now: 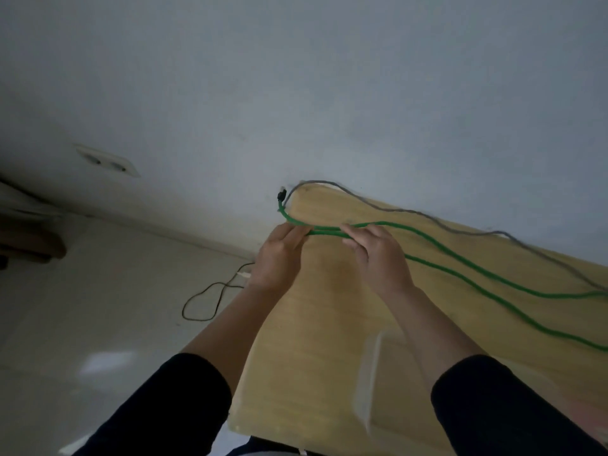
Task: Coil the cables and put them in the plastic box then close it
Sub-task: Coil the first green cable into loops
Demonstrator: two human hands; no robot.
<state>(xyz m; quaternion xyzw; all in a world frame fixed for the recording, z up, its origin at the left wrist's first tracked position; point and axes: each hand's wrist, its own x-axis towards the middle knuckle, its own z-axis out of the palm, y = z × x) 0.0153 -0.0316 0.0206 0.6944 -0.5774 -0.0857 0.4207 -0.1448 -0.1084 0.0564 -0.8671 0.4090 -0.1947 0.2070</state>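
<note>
A long green cable (467,268) lies across the wooden table (316,324) in two strands that run off to the right. My left hand (279,255) pinches both strands near the table's far left corner. My right hand (378,255) grips the same strands a little to the right. The cable's dark plug end (282,194) sticks out past the left hand, beyond the table corner. A grey cable (424,213) runs along the table's far edge by the wall. No plastic box is in view.
A thin black cable (210,297) lies looped on the pale floor left of the table. A wall socket (107,161) sits low on the wall at left. Dark furniture (26,238) stands at the far left edge.
</note>
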